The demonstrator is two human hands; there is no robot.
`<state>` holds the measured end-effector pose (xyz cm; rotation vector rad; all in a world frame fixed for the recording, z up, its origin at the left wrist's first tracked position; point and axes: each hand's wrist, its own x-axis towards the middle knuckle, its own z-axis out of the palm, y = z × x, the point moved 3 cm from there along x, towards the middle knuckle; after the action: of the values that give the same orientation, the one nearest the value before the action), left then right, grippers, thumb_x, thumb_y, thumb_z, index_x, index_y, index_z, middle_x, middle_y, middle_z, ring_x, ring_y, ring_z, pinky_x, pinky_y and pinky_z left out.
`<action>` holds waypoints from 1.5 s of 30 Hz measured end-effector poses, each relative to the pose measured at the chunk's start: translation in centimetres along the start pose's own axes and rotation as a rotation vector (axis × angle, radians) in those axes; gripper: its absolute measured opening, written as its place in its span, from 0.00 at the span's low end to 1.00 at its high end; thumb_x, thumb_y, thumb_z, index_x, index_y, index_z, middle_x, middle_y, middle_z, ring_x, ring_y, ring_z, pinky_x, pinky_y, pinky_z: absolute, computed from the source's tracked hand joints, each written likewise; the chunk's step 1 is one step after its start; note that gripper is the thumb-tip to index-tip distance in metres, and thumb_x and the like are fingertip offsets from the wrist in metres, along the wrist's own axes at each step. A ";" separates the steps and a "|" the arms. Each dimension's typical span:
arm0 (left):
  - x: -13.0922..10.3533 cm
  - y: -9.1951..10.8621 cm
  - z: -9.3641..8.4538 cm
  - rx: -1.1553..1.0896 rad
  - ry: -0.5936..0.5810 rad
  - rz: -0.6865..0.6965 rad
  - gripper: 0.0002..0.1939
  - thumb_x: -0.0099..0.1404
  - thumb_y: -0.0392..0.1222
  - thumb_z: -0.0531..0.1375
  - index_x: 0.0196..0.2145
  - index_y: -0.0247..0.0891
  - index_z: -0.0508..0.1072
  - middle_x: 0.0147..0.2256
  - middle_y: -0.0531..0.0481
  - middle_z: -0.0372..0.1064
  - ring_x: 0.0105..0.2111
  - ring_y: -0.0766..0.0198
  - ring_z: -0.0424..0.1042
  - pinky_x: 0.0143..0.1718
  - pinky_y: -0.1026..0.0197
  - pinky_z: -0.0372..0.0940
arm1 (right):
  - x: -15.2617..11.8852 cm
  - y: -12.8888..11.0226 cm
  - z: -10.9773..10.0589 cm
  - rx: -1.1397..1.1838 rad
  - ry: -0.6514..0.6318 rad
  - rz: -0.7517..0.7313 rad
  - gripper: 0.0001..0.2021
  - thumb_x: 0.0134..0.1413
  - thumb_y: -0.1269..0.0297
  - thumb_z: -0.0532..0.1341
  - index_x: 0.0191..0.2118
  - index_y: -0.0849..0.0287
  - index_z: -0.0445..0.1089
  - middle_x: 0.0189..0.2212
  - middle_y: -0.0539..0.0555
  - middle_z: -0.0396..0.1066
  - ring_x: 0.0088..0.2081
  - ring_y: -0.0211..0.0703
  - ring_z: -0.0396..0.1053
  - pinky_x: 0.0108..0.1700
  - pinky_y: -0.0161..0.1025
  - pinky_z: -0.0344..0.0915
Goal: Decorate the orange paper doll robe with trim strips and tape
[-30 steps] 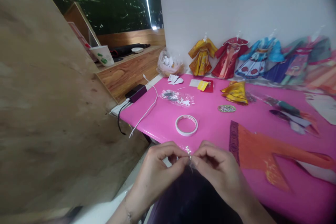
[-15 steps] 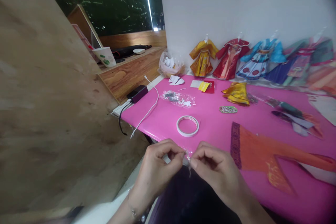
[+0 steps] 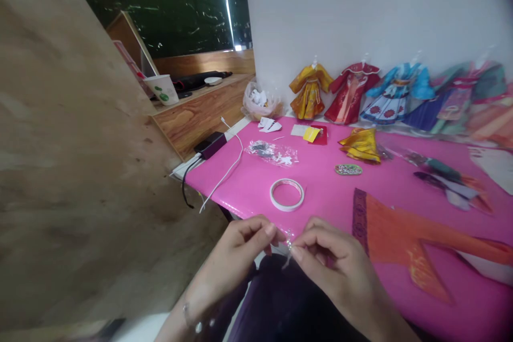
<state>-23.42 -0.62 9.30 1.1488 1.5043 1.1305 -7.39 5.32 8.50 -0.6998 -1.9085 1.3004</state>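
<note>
In front of my lap, at the near edge of the table, my right hand (image 3: 334, 256) pinches a small, thin, pale sparkly piece (image 3: 289, 243). It hangs roughly upright from the fingertips, too small and blurred to identify. Close on its left is my left hand (image 3: 248, 243), thumb pressed against the curled fingers. Whether those fingertips touch the piece or hold anything I cannot tell. Just beyond both hands a roll of white tape (image 3: 287, 207) lies flat on the pink table (image 3: 248, 187).
Paper dresses (image 3: 310, 91) stand along the wall. Orange cut-out clothing (image 3: 393, 230) lies on the right, a golden skirt piece (image 3: 360, 145) and small oval tin (image 3: 348, 169) farther back. A plastic packet (image 3: 272, 152), white cable (image 3: 224, 173) and black adapter (image 3: 210, 144) lie left.
My left fingertips have shifted slightly and the thumb now lies higher over the fingers. The small piece remains in my right fingertips, a bit lower and more exposed.
</note>
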 end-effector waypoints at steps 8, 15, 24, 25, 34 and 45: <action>-0.6 -0.5 1.2 -0.353 0.046 -0.019 0.12 0.59 0.45 0.68 0.26 0.35 0.73 0.24 0.55 0.66 0.26 0.69 0.61 0.31 0.65 0.57 | -0.1 -0.1 0.2 -0.020 0.000 0.001 0.08 0.57 0.67 0.62 0.27 0.56 0.75 0.23 0.47 0.60 0.23 0.35 0.57 0.24 0.35 0.54; -0.6 -0.7 1.1 -0.288 0.114 0.011 0.13 0.60 0.46 0.67 0.25 0.35 0.72 0.23 0.56 0.63 0.26 0.69 0.58 0.30 0.64 0.54 | -0.2 0.5 0.3 0.079 0.035 0.041 0.05 0.56 0.63 0.64 0.31 0.55 0.77 0.23 0.47 0.62 0.22 0.35 0.57 0.23 0.35 0.52; -0.7 -0.2 1.2 -0.260 0.177 0.037 0.13 0.59 0.45 0.67 0.23 0.36 0.71 0.23 0.56 0.63 0.25 0.69 0.58 0.29 0.65 0.55 | 0.2 0.7 0.2 0.094 0.047 0.081 0.05 0.55 0.62 0.66 0.31 0.54 0.78 0.24 0.47 0.64 0.23 0.35 0.59 0.24 0.35 0.54; -0.7 -0.2 1.2 -0.256 0.186 0.043 0.13 0.59 0.44 0.67 0.23 0.36 0.71 0.23 0.56 0.64 0.25 0.69 0.58 0.30 0.65 0.55 | 0.2 0.7 0.2 0.071 0.044 0.085 0.05 0.55 0.62 0.65 0.32 0.54 0.79 0.24 0.47 0.64 0.22 0.35 0.58 0.24 0.35 0.53; -0.9 0.1 1.3 -0.247 0.185 0.052 0.12 0.59 0.43 0.67 0.24 0.36 0.72 0.23 0.56 0.64 0.25 0.70 0.58 0.29 0.66 0.55 | 0.2 0.8 0.2 0.176 -0.008 0.159 0.06 0.55 0.59 0.66 0.31 0.54 0.77 0.27 0.48 0.67 0.25 0.37 0.59 0.26 0.37 0.54; -1.0 0.0 1.7 -0.261 0.130 0.010 0.12 0.59 0.43 0.67 0.24 0.35 0.71 0.23 0.56 0.63 0.25 0.70 0.57 0.29 0.66 0.54 | 0.2 0.4 0.5 0.334 -0.185 0.264 0.11 0.63 0.58 0.59 0.30 0.56 0.63 0.23 0.43 0.52 0.25 0.35 0.50 0.27 0.35 0.50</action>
<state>-21.59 -1.34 9.16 0.9198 1.3996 1.3850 -7.92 5.32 8.05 -0.6927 -1.7169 1.8543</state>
